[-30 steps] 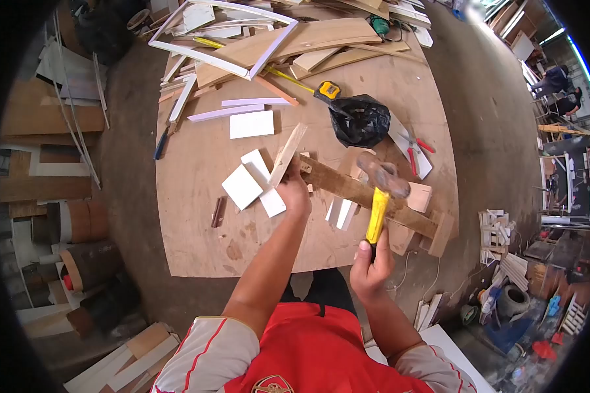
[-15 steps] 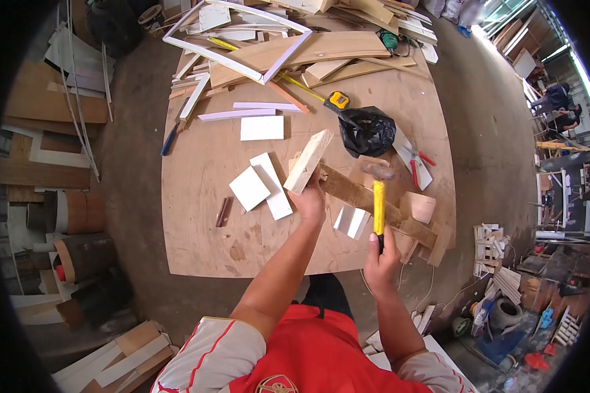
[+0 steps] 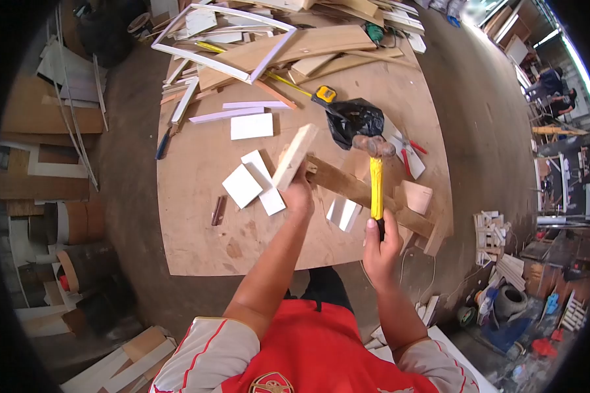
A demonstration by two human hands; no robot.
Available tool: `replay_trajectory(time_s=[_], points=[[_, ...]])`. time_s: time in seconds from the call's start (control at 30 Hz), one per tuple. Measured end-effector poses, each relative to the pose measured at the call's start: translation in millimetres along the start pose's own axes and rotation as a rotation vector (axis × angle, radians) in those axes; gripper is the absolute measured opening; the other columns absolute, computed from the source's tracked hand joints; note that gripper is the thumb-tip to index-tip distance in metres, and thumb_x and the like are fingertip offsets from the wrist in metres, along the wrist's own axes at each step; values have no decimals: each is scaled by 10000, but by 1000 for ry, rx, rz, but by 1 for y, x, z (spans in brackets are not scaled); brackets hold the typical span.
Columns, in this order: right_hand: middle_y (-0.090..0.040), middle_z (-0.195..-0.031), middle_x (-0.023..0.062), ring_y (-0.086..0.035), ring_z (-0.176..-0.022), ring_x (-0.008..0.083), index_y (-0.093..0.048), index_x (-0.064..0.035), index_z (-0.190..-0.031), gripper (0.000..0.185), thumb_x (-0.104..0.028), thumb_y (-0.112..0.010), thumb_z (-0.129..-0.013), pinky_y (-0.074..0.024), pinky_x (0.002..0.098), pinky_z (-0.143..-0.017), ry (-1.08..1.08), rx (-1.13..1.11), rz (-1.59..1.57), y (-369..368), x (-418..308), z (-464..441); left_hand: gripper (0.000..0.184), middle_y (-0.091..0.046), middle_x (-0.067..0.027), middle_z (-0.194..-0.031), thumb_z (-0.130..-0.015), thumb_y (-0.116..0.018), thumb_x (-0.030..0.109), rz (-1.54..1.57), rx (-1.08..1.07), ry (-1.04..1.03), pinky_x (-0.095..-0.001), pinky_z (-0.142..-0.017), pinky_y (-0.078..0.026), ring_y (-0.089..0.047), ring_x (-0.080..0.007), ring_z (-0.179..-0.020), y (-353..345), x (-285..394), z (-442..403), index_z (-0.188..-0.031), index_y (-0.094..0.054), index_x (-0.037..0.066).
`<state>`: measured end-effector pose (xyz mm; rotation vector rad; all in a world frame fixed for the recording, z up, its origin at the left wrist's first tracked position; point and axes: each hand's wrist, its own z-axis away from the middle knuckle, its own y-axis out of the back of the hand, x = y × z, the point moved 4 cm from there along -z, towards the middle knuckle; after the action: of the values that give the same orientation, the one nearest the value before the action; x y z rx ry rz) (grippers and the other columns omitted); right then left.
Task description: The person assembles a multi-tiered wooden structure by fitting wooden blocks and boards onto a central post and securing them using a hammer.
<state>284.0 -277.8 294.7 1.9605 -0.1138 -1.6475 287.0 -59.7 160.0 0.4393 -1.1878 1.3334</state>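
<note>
The wooden assembly (image 3: 347, 185) is located on the near side of the black bag (image 3: 355, 122), its left end gripped by the left hand (image 3: 298, 196) at the pale end block (image 3: 296, 157). It is judged stiff, fairly heavy, dry and not fragile; it is best grasped close to that joint, with fingers kept off any struck face. The hammer (image 3: 377, 187) is grasped low on its handle by the right hand (image 3: 383, 245). Right of the bag, red-handled pliers (image 3: 410, 157) are noted; left and nearer, a white block (image 3: 242, 186). Movement could be obstructed by the grooved white piece (image 3: 343, 214), found nearer than the bag, beside the assembly.
</note>
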Motion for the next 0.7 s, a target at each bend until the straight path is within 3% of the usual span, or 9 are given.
replay_trajectory(time_s=[0.1,0.17,0.27,0.4,0.5,0.6,0.7], points=[[-583,-803,133,-554,-671,204,-550,103,-1259,359,-118,-659,-998,-453,344,-604,137,92,39,12,-10,-5,335,-642,-52,-1117,-1007,-660,250,98,45,39,-390,-741,-559,-645,-200,-986,-5,13,4,-1295,-555,113],[-524,-713,106,-488,-613,184,-576,65,-1142,306,-134,-720,-959,-409,349,-557,62,124,44,21,-1,-7,311,-637,-62,-1144,-1009,-649,237,200,-11,82,-372,-737,-572,-672,-221,-1002,-5,8,-1,-1270,-528,118],[-456,-634,77,-430,-580,160,-555,4,-989,242,-143,-742,-940,-368,355,-526,20,147,72,35,24,-10,481,-604,-50,-1250,-958,-727,342,284,-138,46,-443,-870,-570,-636,-240,-1085,0,-1,-12,-1331,-507,133],[-438,-646,84,-423,-585,157,-541,1,-979,240,-146,-728,-949,-370,354,-530,-16,167,73,53,40,-11,464,-605,-20,-1225,-949,-729,358,340,-263,-72,-413,-878,-590,-645,-221,-1084,-9,6,-7,-1299,-510,147],[-443,-651,86,-423,-584,157,-538,3,-998,241,-146,-722,-952,-365,353,-526,4,175,41,62,41,-15,399,-620,-11,-1180,-978,-688,328,334,-315,-96,-388,-831,-595,-659,-207,-1034,-12,2,-7,-1288,-512,148],[-481,-665,101,-468,-578,185,-537,-3,-1009,246,-150,-725,-949,-376,376,-531,-28,170,89,69,61,-17,314,-635,-3,-1097,-1013,-630,298,261,-171,12,-338,-719,-582,-673,-184,-943,-18,-3,2,-1265,-525,142],[-526,-685,126,-523,-587,234,-526,-10,-1003,272,-166,-739,-936,-401,394,-547,-102,179,104,75,65,-27,250,-638,5,-1031,-1033,-592,276,212,-165,41,-299,-608,-532,-662,-153,-849,-18,-14,1,-1239,-550,140]])
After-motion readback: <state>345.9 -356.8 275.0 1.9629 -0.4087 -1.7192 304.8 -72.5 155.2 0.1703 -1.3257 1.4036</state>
